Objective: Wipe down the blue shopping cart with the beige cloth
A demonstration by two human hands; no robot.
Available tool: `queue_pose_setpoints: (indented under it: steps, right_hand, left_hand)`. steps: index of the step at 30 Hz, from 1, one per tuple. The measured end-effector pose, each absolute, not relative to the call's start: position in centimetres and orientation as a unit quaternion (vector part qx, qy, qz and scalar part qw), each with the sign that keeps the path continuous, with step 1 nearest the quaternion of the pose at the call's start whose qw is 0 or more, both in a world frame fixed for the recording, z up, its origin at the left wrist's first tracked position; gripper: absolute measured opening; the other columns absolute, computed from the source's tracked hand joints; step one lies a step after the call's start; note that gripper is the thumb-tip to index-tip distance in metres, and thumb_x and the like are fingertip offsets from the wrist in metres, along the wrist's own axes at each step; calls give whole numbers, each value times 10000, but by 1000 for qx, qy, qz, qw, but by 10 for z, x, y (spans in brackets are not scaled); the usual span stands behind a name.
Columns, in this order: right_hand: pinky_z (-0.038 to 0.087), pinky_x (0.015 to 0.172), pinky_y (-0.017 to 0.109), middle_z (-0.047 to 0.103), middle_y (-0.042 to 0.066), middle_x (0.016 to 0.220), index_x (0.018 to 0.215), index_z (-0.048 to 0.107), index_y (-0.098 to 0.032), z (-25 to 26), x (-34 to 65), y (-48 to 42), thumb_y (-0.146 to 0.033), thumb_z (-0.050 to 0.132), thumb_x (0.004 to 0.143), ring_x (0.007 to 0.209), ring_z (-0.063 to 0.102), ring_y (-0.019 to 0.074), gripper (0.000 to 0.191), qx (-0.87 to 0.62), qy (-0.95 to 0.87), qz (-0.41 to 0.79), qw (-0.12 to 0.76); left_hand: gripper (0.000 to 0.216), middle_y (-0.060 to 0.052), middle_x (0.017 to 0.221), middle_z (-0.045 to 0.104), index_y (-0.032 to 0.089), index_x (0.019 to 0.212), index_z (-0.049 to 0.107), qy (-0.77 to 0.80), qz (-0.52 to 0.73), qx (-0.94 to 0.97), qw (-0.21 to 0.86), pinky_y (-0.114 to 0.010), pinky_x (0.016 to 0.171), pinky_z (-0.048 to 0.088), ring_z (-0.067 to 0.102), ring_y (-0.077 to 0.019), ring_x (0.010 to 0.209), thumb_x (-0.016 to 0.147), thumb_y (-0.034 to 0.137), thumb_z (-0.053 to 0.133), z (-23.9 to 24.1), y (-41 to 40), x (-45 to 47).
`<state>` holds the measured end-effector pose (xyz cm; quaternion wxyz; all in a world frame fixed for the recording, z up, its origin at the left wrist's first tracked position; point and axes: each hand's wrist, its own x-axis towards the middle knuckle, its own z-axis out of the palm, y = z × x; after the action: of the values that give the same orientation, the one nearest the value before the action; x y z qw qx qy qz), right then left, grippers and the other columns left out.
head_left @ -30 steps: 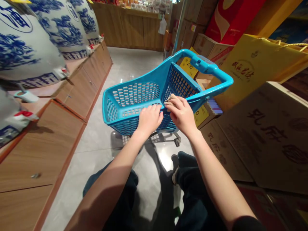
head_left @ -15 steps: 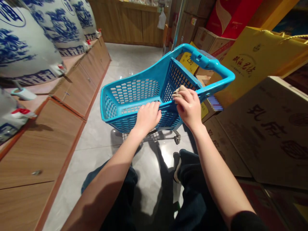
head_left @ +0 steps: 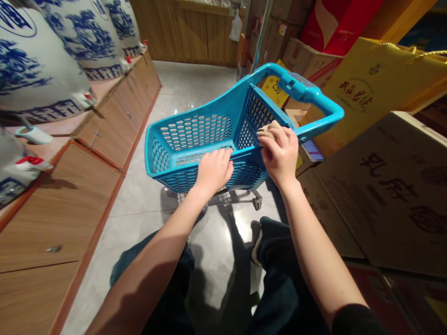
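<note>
A blue plastic shopping cart [head_left: 195, 111] stands sideways before me, its basket with nothing visible inside. My left hand [head_left: 214, 171] is wrapped over the near rim of the basket, fingers curled inward. Higher up the same rim, close to the handle [head_left: 324, 109], my right hand [head_left: 282, 151] pinches a crumpled beige cloth [head_left: 269, 129]. The cloth lies against the top of the side rim, and part of it is hidden under the fingers.
Large blue-and-white porcelain jars [head_left: 87, 39] line a wooden cabinet [head_left: 70, 195] on the left. Cardboard boxes [head_left: 391, 186] and a yellow gift bag [head_left: 370, 88] crowd the right. A yellow price sign [head_left: 274, 90] is behind the cart. A wooden counter [head_left: 188, 35] closes the far end.
My right hand has slid a little along the rim toward the handle, carrying the cloth. My left hand keeps its place on the rim, and the cart has barely moved.
</note>
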<state>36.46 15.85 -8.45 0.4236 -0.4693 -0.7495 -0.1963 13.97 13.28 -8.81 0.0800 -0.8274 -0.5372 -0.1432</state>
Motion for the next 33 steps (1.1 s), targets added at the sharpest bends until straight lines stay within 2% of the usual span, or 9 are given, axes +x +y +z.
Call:
queue_pose_setpoints:
  steps: [4, 10, 14, 16, 23, 29, 33]
  right_hand:
    - [465, 1177, 615, 728, 122, 1294, 1165, 773, -273, -85, 358, 158, -152, 569, 981, 1315, 540, 339, 300, -491, -731, -178, 440]
    - [559, 1089, 462, 787, 61, 1215, 1058, 796, -281, -89, 329, 151, -137, 566, 990, 1231, 585, 268, 280, -405, -811, -204, 369]
    - [474, 1168, 606, 766, 77, 1255, 1114, 781, -291, -80, 355, 155, -180, 566, 984, 1249, 588, 313, 275, -486, -741, -226, 405]
    - [474, 1153, 631, 753, 91, 1262, 1120, 776, -285, -79, 362, 154, -177, 549, 975, 1257, 586, 329, 290, -501, -718, -231, 424]
    - [577, 1086, 478, 777, 64, 1247, 1080, 791, -280, -87, 343, 145, -137, 575, 974, 1241, 609, 273, 279, -406, -808, -210, 373]
    - [510, 1122, 616, 757, 83, 1235, 1099, 778, -280, -80, 367, 150, -158, 574, 962, 1217, 611, 315, 274, -475, -718, -249, 443]
    - [543, 1110, 562, 761, 92, 1257, 1087, 779, -280, -84, 353, 143, -136, 567, 964, 1281, 583, 313, 284, -453, -766, -210, 404]
  left_hand:
    - [379, -156, 1231, 767, 156, 1399, 642, -534, -161, -826, 82, -414, 917, 494, 710, -313, 1131, 1093, 272, 452, -90, 133, 139]
    - [376, -159, 1187, 768, 143, 1376, 659, -542, -159, -822, 75, -425, 919, 492, 712, -320, 1136, 1092, 265, 445, -89, 133, 141]
    - [385, -163, 1222, 762, 142, 1395, 646, -539, -158, -824, 76, -426, 924, 487, 703, -321, 1145, 1093, 269, 444, -89, 132, 141]
    - [388, -162, 1238, 760, 146, 1402, 641, -536, -156, -826, 77, -425, 919, 486, 698, -322, 1149, 1091, 266, 444, -89, 132, 142]
    - [392, -164, 1220, 759, 147, 1409, 639, -541, -164, -821, 75, -432, 935, 486, 698, -325, 1153, 1091, 274, 447, -89, 129, 141]
    - [399, -171, 1233, 758, 135, 1408, 647, -542, -158, -823, 69, -436, 938, 491, 703, -330, 1150, 1090, 265, 443, -89, 128, 142]
    - [397, -171, 1227, 760, 142, 1409, 644, -538, -166, -824, 71, -447, 934, 494, 700, -337, 1153, 1088, 260, 443, -89, 127, 142]
